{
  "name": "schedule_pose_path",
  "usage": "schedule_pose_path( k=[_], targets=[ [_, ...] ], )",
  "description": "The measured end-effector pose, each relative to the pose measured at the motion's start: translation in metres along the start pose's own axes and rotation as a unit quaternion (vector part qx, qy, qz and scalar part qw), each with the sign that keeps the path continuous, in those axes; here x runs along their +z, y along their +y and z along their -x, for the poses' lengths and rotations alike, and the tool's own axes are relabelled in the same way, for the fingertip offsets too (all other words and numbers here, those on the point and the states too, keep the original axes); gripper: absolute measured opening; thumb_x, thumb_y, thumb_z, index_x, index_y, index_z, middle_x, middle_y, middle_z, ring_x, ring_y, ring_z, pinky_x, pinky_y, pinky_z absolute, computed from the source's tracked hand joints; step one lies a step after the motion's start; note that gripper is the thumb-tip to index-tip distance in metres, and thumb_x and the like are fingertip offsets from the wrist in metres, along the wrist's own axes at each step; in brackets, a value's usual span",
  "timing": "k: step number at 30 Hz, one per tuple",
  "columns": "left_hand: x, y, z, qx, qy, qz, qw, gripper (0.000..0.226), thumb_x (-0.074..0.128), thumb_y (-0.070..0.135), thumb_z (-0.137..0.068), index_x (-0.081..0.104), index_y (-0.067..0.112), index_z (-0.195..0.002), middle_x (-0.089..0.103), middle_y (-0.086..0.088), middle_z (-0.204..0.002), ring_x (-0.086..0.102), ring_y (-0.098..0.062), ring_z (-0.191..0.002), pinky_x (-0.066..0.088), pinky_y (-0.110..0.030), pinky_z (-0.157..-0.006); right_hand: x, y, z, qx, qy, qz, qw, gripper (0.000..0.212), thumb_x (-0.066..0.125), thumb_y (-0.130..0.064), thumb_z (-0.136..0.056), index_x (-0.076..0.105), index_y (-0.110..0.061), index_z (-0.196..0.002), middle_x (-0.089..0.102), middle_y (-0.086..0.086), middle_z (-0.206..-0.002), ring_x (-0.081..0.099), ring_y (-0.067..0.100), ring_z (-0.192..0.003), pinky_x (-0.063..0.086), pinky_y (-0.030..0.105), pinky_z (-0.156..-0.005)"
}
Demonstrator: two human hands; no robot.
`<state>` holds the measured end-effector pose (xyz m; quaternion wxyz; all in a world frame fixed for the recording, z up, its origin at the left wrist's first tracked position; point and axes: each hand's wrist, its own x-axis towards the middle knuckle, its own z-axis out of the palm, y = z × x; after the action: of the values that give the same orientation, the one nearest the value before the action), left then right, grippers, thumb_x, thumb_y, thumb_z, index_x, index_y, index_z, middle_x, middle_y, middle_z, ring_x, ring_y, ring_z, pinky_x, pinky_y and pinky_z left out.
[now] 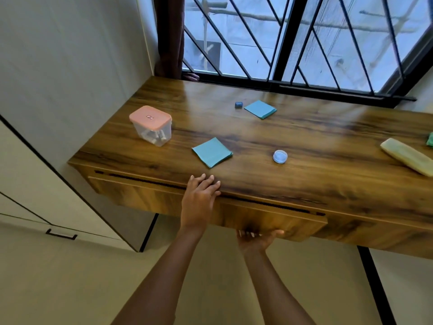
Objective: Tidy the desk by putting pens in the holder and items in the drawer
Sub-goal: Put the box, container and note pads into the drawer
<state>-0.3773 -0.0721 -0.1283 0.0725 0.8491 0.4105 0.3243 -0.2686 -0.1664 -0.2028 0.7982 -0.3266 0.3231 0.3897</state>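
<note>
2 bare forearms, sleeveless; left hand, right hand.

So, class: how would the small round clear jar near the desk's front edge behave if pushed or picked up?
The small round jar is tiny and looks like plastic, so probably light. It sits low and flat, so it likely slides rather than tips. On its side, its round wall might roll.

Room fittings — barred window admitting daylight, brown curtain at its left edge, pale wall, cream cabinet with dark handle, beige floor.
</note>
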Motion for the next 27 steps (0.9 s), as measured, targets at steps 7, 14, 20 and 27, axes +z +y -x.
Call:
schedule_pose_path(
  k=[7,14,20,27],
  targets=[
    [-0.02,0.003,0.012,0.011,-0.152,-0.053,0.987,0.074,0.067,0.02,-0.084,0.027,0.027,-0.147,0.023,0.003,-0.156,0.01,-0.019,-0.147,0.002,-0.044,-0.12,-0.034,-0.001,0.061,-0.018,0.064,0.016,0.998,0.084,0.033,-0.078,-0.082,0.028,-0.025,-0.148,0.034,0.012,-0.152,0.034,0.035,-0.139,0.028,0.054,-0.112],
    [-0.038,0.003,0.029,-0.03,-0.252,-0.063,0.965,0.097,0.068,0.036,-0.082,-0.001,0.033,-0.15,-0.013,-0.002,-0.159,-0.023,-0.025,-0.143,-0.008,-0.048,-0.118,-0.053,-0.023,0.106,-0.498,0.265,0.409,0.718,0.052,0.05,-0.015,-0.095,0.034,-0.012,-0.144,0.034,0.015,-0.149,0.037,0.034,-0.136,0.028,0.048,-0.112],
    [-0.044,0.004,0.044,-0.034,-0.265,-0.061,0.962,0.093,0.063,0.037,-0.086,-0.004,0.028,-0.15,-0.016,-0.003,-0.158,-0.023,-0.023,-0.143,-0.008,-0.046,-0.118,-0.068,-0.02,0.122,-0.578,0.045,0.758,0.299,0.047,0.064,-0.016,-0.078,0.06,-0.011,-0.124,0.055,0.014,-0.136,0.036,0.032,-0.138,0.013,0.055,-0.116],
    [-0.053,0.006,0.066,-0.055,-0.279,-0.048,0.958,0.089,0.057,0.039,-0.089,-0.005,0.025,-0.151,-0.014,-0.003,-0.159,-0.019,-0.021,-0.144,-0.003,-0.046,-0.119,-0.049,-0.038,0.151,-0.414,-0.094,0.889,0.17,0.038,0.053,-0.044,-0.091,0.056,-0.026,-0.124,0.062,-0.006,-0.121,0.053,0.017,-0.117,0.034,0.038,-0.103]
  ],
)
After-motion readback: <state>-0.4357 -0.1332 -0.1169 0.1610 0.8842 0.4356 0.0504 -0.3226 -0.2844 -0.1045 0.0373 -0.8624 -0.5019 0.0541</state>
